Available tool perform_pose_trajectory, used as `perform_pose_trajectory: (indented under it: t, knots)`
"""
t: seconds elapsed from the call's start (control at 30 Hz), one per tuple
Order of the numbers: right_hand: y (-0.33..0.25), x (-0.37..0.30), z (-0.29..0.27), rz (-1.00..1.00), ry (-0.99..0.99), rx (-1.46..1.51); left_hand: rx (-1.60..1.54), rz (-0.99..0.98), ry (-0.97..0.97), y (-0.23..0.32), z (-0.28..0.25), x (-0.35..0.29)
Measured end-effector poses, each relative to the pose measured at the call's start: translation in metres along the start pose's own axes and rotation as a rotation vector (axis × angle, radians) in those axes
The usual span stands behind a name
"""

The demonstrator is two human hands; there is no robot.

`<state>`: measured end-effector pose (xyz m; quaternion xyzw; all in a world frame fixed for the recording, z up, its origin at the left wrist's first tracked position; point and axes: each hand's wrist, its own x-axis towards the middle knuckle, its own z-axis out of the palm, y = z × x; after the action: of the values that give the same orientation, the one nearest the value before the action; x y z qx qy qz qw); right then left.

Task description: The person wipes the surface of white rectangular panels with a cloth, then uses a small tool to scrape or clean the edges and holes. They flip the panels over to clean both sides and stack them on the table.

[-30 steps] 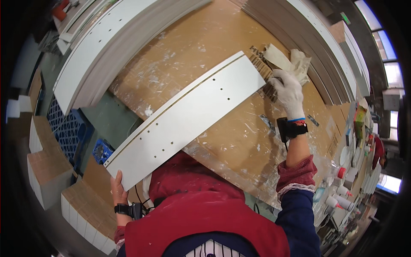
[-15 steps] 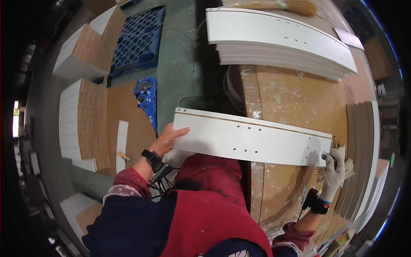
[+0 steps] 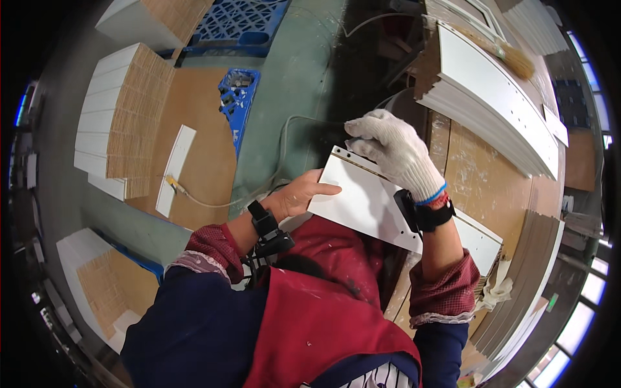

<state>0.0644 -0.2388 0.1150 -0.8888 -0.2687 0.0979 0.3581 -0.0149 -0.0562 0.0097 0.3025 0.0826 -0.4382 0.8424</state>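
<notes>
A long white panel (image 3: 365,205) with a groove and small dark holes lies slantwise before me, its right part over the bench. My bare left hand (image 3: 301,195) grips its left end, thumb on the top face and the other fingers out of sight beneath. My right hand (image 3: 398,152), in a white knit glove, is above the panel's far edge near the holes at that end. Its fingers are curled together; whatever they may hold is hidden. My right forearm covers part of the panel.
A stack of white panels (image 3: 488,90) and a straw brush (image 3: 514,61) lie on the brown-topped bench (image 3: 475,165). More panels (image 3: 107,116) are stacked at left, near a blue pallet (image 3: 236,26). A white strip (image 3: 181,152) lies under a yellow-ended hose (image 3: 173,181).
My right hand has moved from the panel's right end to its left end, crossing over the panel. My left hand keeps its grip. The view has turned, and the panel slants more steeply.
</notes>
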Motion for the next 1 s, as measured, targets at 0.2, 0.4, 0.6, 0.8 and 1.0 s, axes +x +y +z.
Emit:
perform_pose_trajectory:
  t: [0.2,0.4,0.6,0.8,1.0]
  knots:
    - [-0.008,0.028,0.024,-0.082,-0.179,-0.145,-0.085,-0.007,-0.068,-0.011,-0.010,-0.006]
    - [-0.019,0.034,0.026,-0.129,-0.157,-0.150,-0.097,0.014,-0.102,-0.015,-0.015,-0.005]
    - [-0.014,0.033,0.011,-0.083,0.092,-0.094,-0.112,0.031,-0.092,-0.009,-0.008,-0.006]
    - [-0.015,-0.037,-0.030,0.268,0.177,0.230,-0.221,-0.044,-0.085,-0.012,-0.018,0.001]
    - [0.001,-0.162,-0.029,0.604,0.484,0.586,-0.119,-0.061,-0.118,-0.014,-0.016,0.010]
